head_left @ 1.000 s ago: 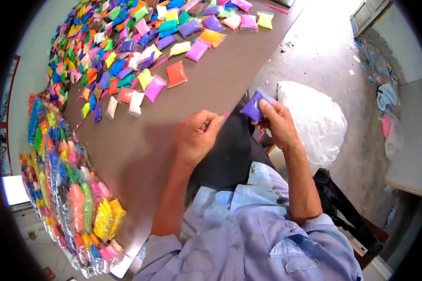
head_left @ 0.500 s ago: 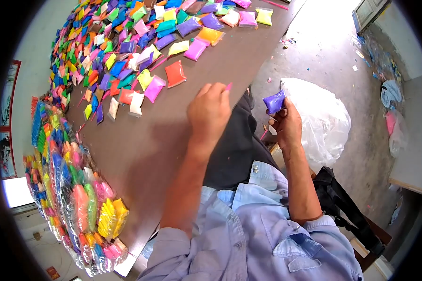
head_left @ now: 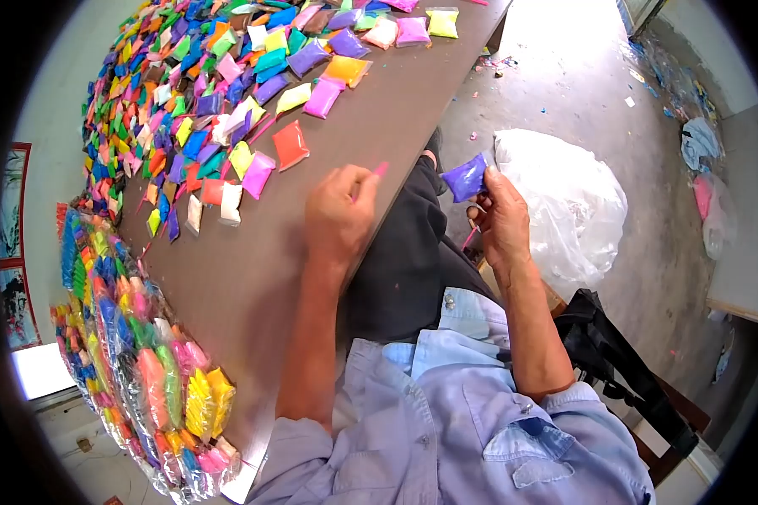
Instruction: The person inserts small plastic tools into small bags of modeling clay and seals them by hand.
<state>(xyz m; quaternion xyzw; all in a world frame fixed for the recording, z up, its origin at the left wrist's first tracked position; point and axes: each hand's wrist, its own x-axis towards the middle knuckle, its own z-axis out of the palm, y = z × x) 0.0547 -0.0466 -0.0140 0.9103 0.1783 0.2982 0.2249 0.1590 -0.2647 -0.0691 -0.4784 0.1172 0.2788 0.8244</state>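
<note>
Pinched at its corner by my right hand (head_left: 505,215) is a purple clay packet (head_left: 466,178), held up beyond the table's edge. My left hand (head_left: 339,209) is closed above the brown table (head_left: 261,227), and the tip of a thin pink stick (head_left: 381,168) pokes out past its fingers. The rest of that stick is hidden in the fist. Nearest to this hand on the table lies a red packet (head_left: 290,145), with a magenta packet (head_left: 258,174) and a white packet (head_left: 230,204) to its left.
A large heap of coloured packets (head_left: 185,76) covers the far part of the table. Bundles of packets in clear bags (head_left: 152,370) stand at the left edge. A white plastic sack (head_left: 564,202) rests on the floor at right, near a black strap bag (head_left: 594,337).
My left hand has shifted slightly down and left in the view, still with the pink stick. The purple packet has moved a little left in my right hand and shows more of its face.
</note>
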